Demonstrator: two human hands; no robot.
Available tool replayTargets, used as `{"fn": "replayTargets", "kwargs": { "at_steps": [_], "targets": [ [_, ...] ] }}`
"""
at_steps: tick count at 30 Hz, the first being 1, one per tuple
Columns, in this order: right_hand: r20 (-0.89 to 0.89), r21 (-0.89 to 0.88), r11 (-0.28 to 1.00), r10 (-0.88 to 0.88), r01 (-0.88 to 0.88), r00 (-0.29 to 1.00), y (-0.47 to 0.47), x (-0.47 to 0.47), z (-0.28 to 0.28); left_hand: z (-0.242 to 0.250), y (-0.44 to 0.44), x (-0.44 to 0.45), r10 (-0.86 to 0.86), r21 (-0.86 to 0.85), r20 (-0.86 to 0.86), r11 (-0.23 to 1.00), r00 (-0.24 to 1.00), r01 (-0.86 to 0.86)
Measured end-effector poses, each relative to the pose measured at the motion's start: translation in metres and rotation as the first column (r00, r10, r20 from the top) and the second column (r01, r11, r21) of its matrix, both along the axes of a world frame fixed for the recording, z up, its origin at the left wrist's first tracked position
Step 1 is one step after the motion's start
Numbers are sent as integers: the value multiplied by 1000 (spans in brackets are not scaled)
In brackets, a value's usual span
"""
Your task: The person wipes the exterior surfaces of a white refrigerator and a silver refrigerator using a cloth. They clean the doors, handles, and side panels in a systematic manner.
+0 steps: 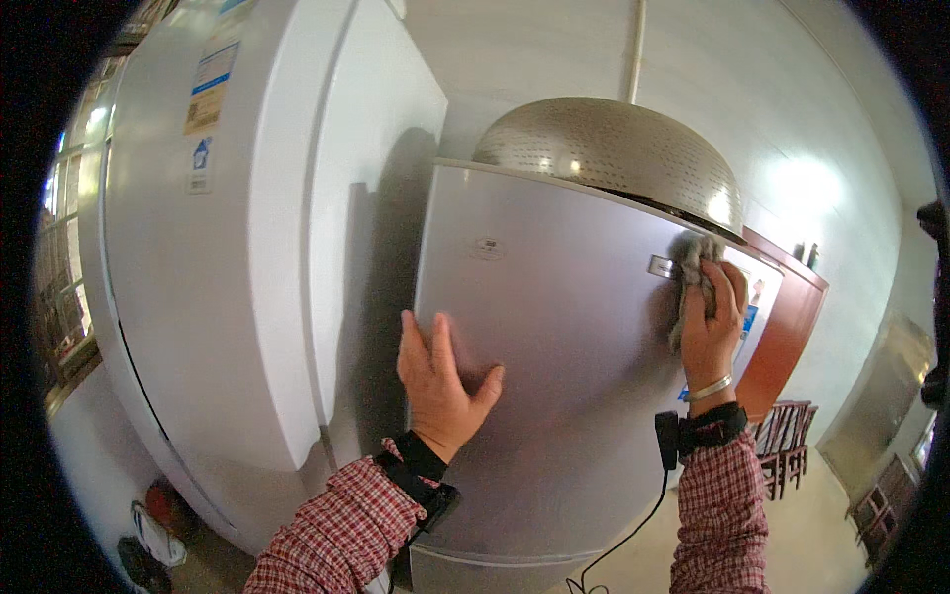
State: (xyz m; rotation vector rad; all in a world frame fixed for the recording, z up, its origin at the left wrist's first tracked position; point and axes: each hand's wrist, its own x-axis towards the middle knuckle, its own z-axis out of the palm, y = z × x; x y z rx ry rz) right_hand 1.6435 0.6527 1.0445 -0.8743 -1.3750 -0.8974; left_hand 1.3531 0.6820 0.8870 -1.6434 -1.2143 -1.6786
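A grey refrigerator door [564,312] fills the middle of the head view. My right hand [712,327] grips a crumpled grey cloth [694,271] and presses it to the door near its upper right corner. The cloth lies beside a small badge [661,266] on the door. At the door's left edge, my left hand [441,382] has its fingers spread and holds nothing; whether it touches the surface I cannot tell. On top of the refrigerator rests a large metal bowl with perforations [608,145], turned upside down.
A taller white refrigerator [200,297] stands close on the left. Behind to the right are a reddish-brown cabinet [790,334] and wooden chairs [783,442]. A black cable [631,538] hangs from my right wrist strap. Several items lie on the floor at lower left.
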Motion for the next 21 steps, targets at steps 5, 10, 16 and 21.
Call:
{"fn": "replayTargets", "kwargs": {
  "at_steps": [5, 10, 16, 21],
  "targets": [
    [293, 92, 993, -103, 80, 951, 13, -99, 19, 0, -16, -25, -290, -99, -8, 953, 957, 287],
    [625, -64, 998, 43, -4, 779, 30, -179, -77, 2, -47, -50, -578, -56, 341, 775, 742, 629],
    [875, -253, 948, 310, -195, 371, -1, -177, -224, -25, -125, -89, -644, -127, 125, 744, 755, 656],
    [801, -340, 920, 173, 198, 573, 8, -150, -128, -38, -148, -119, -594, -139, -49, 800, 803, 583]
  ]
}}
